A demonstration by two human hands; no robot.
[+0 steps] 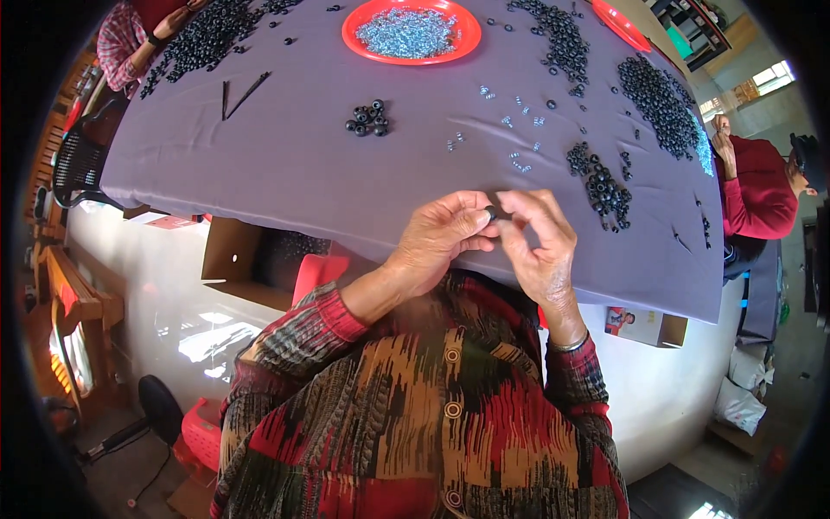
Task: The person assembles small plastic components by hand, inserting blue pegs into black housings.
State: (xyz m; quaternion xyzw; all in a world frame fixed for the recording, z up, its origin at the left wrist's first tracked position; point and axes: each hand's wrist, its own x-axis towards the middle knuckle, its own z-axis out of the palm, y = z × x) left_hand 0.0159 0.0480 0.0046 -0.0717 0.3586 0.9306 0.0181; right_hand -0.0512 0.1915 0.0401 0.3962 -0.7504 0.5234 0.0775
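Note:
My left hand [443, 235] pinches a small black round plastic piece [491, 213] between thumb and fingers, just above the near edge of the table. My right hand [540, 248] meets it from the other side, its fingers bent and pressed together at the piece. What the right fingertips hold is partly hidden and slightly blurred. Beyond the hands, several small metal springs [520, 163] lie scattered on the cloth. A small cluster of black round pieces [368, 119] sits farther off to the left. Another group of black pieces [608, 192] lies to the right.
A grey cloth covers the table [285, 164]. At the far side stands a red plate [349, 36] heaped with springs. Large piles of black parts [203, 39] lie around. Two thin black sticks [246, 95] rest at left. Co-workers [761, 186] sit at both sides. An open cardboard box [233, 251] stands below.

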